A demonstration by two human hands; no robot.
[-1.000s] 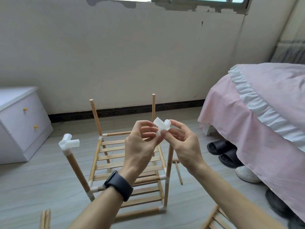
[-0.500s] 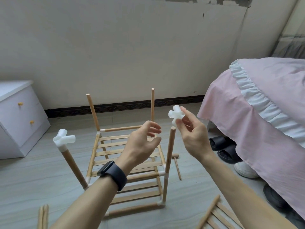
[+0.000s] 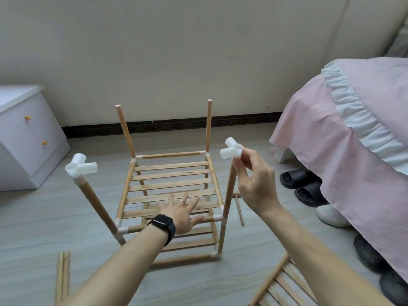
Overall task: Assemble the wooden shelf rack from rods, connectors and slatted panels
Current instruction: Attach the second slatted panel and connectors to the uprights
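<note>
head view: capping the uprights. the right hand [image 3: 254,186] pinches a white connector [image 3: 230,150] just above the rack's [image 3: 172,173] near-right rod [image 3: 228,191]. next, the socket likely needs aligning squarely, then pressing down. the left hand [image 3: 178,212] lies spread on the rack's front rail. there are four uprights: one fitted connector [image 3: 80,167] at near-left, two far rods [image 3: 125,131] bare.

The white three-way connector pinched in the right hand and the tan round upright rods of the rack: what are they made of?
White three-way connector in the right hand: probably moulded plastic, smooth and evenly white, with hollow round sockets. Tan round upright rods: wood, matte and seemingly unvarnished, with faint grain streaks and flat cut ends.
</note>
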